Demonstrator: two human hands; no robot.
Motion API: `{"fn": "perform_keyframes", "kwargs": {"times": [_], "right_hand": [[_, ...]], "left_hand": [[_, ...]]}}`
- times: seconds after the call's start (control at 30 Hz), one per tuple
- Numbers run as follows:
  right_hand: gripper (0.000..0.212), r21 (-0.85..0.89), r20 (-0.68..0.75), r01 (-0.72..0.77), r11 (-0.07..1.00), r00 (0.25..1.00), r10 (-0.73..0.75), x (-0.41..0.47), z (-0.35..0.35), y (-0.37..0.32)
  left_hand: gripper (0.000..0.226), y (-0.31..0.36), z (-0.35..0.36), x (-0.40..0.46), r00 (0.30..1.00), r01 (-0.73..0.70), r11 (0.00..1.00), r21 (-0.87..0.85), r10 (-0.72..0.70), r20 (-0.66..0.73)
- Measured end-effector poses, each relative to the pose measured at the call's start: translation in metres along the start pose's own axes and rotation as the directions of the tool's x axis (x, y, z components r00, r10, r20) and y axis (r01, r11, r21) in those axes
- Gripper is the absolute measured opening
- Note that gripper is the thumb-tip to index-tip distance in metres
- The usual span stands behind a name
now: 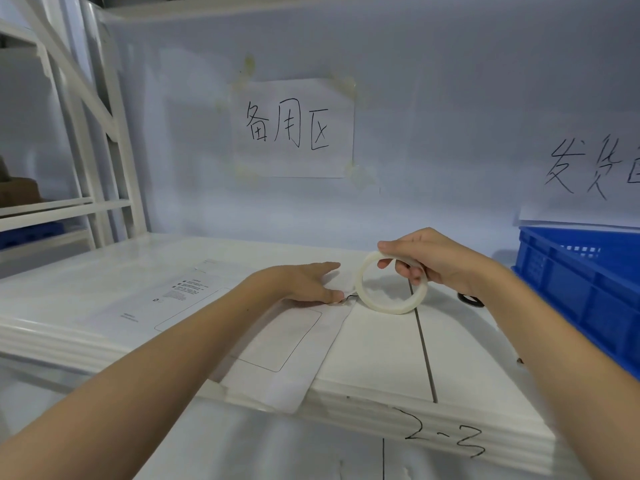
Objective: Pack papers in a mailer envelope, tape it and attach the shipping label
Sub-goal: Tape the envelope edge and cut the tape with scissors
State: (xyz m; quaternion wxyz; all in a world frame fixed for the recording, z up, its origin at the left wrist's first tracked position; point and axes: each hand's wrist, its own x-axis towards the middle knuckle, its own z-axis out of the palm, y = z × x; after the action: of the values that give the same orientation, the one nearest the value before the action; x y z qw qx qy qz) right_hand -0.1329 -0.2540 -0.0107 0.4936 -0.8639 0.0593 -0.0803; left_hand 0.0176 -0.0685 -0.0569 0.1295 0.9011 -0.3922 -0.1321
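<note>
Where hand (304, 282) presses, flat white mailer (277, 341)

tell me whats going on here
A person is taping a white mailer envelope that lies flat on a white shelf. The left hand presses down on the envelope near its far edge, fingers flat. The right hand grips a roll of clear tape standing on edge just beside that spot. A blue crate sits to the right. No shipping label can be made out on the envelope yet.
</note>
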Motion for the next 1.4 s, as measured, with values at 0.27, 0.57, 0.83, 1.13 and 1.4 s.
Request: {"fn": "perform_keyframes", "kwargs": {"times": [0.27,0.57,0.83,1.13,1.4], "right_hand": [[0.041,0.032,-0.019,-0.001,0.999,1.000,0.002,0.000,-0.002,0.002],[0.036,0.024,0.033,-0.007,1.000,0.999,0.006,-0.002,-0.006,0.000],[0.036,-0.006,0.010,0.000,1.000,1.000,0.000,-0.003,-0.006,0.000],[0.036,-0.022,0.014,-0.059,0.998,0.998,0.059,-0.002,-0.001,-0.002],[0.032,0.061,-0.283,-0.050,0.997,0.957,0.065,0.004,0.004,0.012]], "left_hand": [[0.071,0.003,0.019,0.009,0.992,-0.094,0.943,-0.320,0.114,0.045],[0.061,0.008,0.031,0.012,0.981,-0.186,0.961,-0.204,0.194,0.017],[0.057,0.012,0.033,0.010,0.994,-0.102,0.982,0.162,0.109,-0.033],[0.056,0.019,0.032,0.005,0.999,-0.042,0.985,0.170,0.046,-0.017],[0.056,0.035,0.029,0.010,0.988,0.077,0.997,-0.003,-0.077,-0.135]]}}
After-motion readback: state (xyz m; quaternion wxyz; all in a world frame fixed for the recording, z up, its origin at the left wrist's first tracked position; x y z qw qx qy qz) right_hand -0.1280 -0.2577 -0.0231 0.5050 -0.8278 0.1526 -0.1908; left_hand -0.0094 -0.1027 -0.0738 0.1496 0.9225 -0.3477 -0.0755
